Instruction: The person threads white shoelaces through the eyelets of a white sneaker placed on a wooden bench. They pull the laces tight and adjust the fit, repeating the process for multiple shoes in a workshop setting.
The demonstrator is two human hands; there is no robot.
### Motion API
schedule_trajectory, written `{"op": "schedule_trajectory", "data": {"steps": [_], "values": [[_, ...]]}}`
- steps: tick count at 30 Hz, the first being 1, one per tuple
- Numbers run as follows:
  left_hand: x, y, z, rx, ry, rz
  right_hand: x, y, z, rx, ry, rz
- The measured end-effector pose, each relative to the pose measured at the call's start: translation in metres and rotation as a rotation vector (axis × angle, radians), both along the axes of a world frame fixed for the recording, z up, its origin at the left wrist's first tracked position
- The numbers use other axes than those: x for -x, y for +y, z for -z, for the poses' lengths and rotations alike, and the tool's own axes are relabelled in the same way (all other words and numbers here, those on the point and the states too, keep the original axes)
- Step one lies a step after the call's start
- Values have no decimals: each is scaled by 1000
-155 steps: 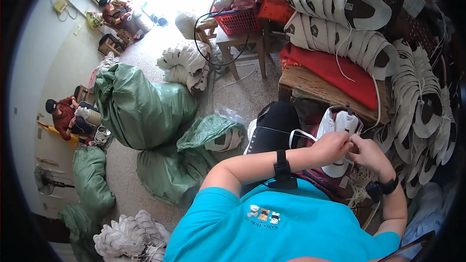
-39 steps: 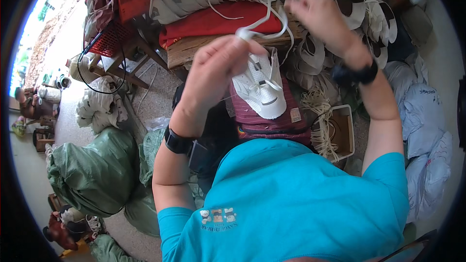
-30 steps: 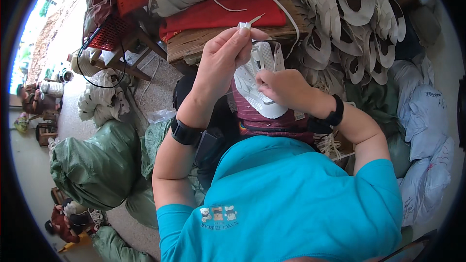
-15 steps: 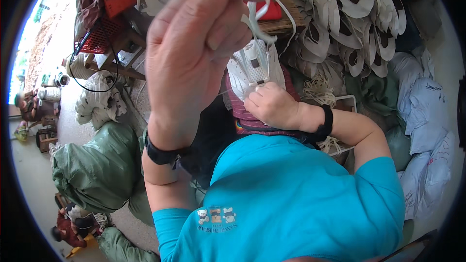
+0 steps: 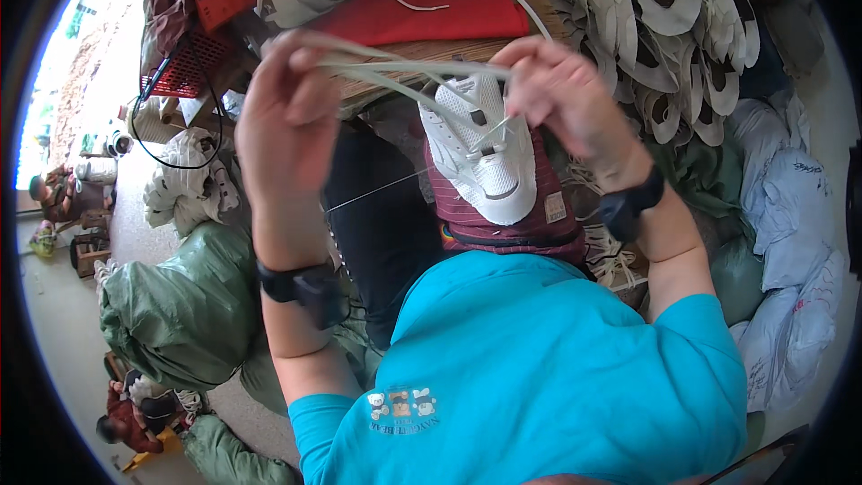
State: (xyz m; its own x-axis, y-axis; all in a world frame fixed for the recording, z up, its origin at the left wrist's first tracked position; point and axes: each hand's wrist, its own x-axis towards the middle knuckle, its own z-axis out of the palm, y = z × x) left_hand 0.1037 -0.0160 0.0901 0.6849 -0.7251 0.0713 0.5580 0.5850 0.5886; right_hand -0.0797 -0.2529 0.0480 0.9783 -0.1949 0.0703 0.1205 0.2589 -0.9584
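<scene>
A white shoe upper (image 5: 507, 175) with mesh and dark eyelet tabs rests toe toward me on the maroon striped cloth (image 5: 458, 233) over my lap. Pale shoelace (image 5: 395, 66) strands run from the upper and stretch between my hands. My left hand (image 5: 292, 121), blurred, is raised left of the upper, its fingers closed on the lace. Above the upper's right side, my right hand (image 5: 566, 94) pinches the other end of the strands, partly smeared by motion. A thin thread (image 5: 377, 190) crosses from the upper over my dark trouser leg.
Ahead, a wooden bench (image 5: 386, 85) carries a red cloth (image 5: 431, 9) and rows of uppers. More uppers (image 5: 660, 0) are stacked at the far right. Loose laces (image 5: 612, 256) lie beside my right forearm. Green sacks (image 5: 180, 305) stand left, white sacks (image 5: 790, 216) right. People sit farther left.
My left hand has come down and left from high above the upper. My right hand has lifted off the upper and moved up and right, and lace now spans both hands.
</scene>
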Motion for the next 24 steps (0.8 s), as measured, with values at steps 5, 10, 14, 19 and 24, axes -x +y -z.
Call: {"op": "schedule_trajectory", "data": {"steps": [5, 10, 14, 19, 24], "values": [[-63, 122, 79, -166, 277, -122, 25, -59, 2, -424, 136, 224], [-65, 178, 109, -535, 636, -515, 77, -172, 51, -630, 133, 547], [-114, 315, 165, -235, 677, -588, 124, -253, 42, -606, 191, 723], [-150, 423, 184, -338, 199, -673, 253, -409, 38, -580, 44, 1111], [-83, 244, 126, -927, -182, -930, 198, -302, 63, -280, 216, 881]]}}
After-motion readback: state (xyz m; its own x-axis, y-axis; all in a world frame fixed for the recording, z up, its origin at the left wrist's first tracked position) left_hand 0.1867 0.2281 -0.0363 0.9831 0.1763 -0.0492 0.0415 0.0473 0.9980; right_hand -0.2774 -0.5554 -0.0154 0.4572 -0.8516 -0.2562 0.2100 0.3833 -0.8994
